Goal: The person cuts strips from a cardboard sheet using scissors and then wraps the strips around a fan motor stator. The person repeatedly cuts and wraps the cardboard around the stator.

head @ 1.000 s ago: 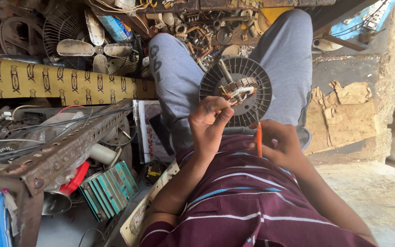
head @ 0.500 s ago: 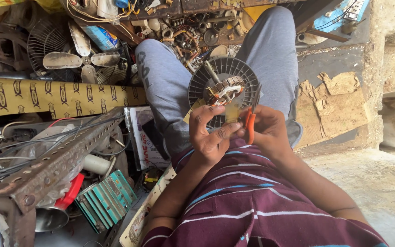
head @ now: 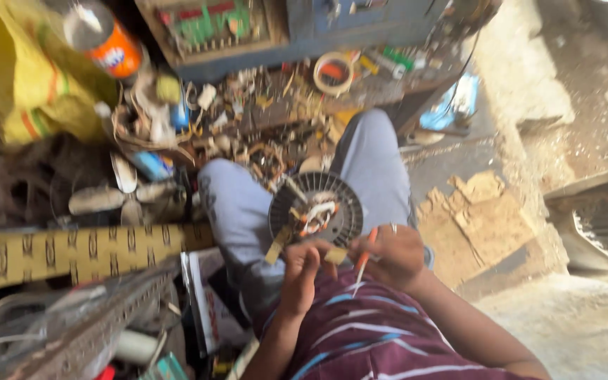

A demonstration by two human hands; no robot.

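Observation:
A round black fan motor [head: 316, 211] with copper windings and orange-white wires rests between my knees on my grey trousers. My left hand [head: 302, 269] pinches a small tan strip of tape or paper just below the motor's rim. My right hand [head: 394, 255] grips a thin orange-handled tool [head: 366, 255] with its tip pointing down. Both hands sit close together in front of my striped maroon shirt. The frame is blurred.
A heap of scrap parts and wires [head: 248, 134] lies ahead of my knees. A white fan blade [head: 117, 193] and a yellow patterned strip [head: 79, 250] lie left. A tape roll [head: 333, 72] sits on a bench. Broken cardboard [head: 483, 218] lies right.
The view has tilted up, showing more of the cluttered bench. My left hand has dropped from the motor's centre to its lower rim and now pinches a tan strip.

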